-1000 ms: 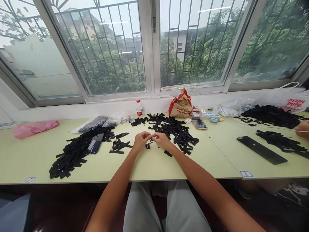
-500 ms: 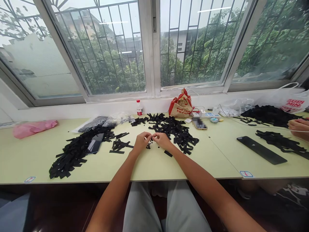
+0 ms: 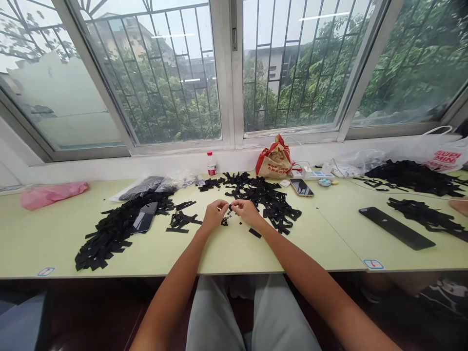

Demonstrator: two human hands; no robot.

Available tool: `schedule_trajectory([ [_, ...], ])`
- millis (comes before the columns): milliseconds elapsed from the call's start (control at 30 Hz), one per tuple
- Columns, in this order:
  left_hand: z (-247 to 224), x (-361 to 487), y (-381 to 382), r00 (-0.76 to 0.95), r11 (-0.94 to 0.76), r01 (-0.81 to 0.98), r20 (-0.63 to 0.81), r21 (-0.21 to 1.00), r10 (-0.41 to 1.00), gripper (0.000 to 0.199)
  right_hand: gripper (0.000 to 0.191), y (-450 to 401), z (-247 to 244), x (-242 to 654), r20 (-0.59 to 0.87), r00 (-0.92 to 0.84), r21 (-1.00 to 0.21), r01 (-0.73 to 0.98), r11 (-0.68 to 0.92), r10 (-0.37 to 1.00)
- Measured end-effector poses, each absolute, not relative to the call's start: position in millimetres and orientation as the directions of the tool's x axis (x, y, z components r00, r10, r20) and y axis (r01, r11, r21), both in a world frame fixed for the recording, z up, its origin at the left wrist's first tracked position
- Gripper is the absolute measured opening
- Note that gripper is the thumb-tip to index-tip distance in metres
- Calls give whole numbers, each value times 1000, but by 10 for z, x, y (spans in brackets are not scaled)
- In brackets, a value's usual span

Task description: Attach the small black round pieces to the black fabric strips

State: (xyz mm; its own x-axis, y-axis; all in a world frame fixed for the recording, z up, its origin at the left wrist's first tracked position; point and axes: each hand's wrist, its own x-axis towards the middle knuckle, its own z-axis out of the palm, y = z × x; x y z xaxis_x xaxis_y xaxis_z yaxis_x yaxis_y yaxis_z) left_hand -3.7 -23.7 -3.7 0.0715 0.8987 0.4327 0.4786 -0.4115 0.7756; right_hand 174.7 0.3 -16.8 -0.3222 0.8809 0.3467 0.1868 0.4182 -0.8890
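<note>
My left hand [image 3: 216, 214] and my right hand [image 3: 244, 210] meet over the table, thumbs and fingertips pinched together on a small black piece [image 3: 230, 207]. Fingers cover most of that piece, so its exact kind is hidden. Just below the fingertips lie several tiny dark round pieces [image 3: 224, 222], button-like in shape. One black fabric strip [image 3: 255, 233] rests by my right wrist. A heap of black strips [image 3: 280, 207] spreads beyond my right hand, and a smaller group of strips [image 3: 182, 220] lies left of my left hand.
A long pile of black strips [image 3: 100, 239] with a dark phone [image 3: 145, 217] on it fills the left. Behind stand a small bottle [image 3: 211, 164] and paper bag [image 3: 274, 161]. Another phone [image 3: 302, 187], a black slab [image 3: 397, 228] and a co-worker's hand [image 3: 459, 205] are right.
My hands stay pinched together in nearly the same place, with the black piece showing slightly more between the fingertips. At the far right the co-worker's hand has moved lower and mostly out of view.
</note>
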Motion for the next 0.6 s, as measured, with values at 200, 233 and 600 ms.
schedule_trajectory([
  [200, -21, -53, -212, 62, -395, 419, 408, 817, 911, 28, 30, -27, -141, 1752, 344, -320, -888, 196, 417, 883],
  [233, -24, -51, -211, 68, -394, 425, 405, 815, 912, 29, 29, -27, -139, 1752, 345, -325, -888, 191, 419, 880],
  [600, -65, -67, -200, 128, -399, 433, 383, 808, 915, 30, 31, -26, -138, 1762, 339, -341, -897, 163, 410, 877],
])
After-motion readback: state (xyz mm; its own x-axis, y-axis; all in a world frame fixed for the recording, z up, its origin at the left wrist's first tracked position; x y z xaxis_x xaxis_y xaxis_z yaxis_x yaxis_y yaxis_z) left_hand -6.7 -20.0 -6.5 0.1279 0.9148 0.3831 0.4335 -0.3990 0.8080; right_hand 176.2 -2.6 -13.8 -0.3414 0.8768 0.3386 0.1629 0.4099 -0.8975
